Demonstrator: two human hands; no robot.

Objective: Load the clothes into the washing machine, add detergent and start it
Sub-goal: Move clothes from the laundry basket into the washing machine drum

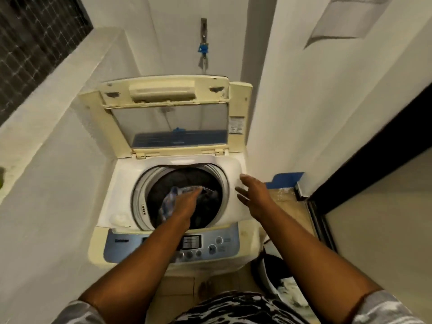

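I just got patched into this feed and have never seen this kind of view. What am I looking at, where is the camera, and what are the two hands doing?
There is one picture, from a wide-angle camera on a person's head, looking down along both bare arms. No robot is involved.

In front stands a top-loading washer with its lid raised. The round opening is the drum, with dark clothes already inside. The control panel with its buttons sits at the near edge.

The left hand reaches into the drum and grips a blue and white patterned cloth. The right hand is open and empty, above the washer's right rim.

On the wall behind is a tap. On the floor at lower right stands a basket with something white inside; I cannot tell what.
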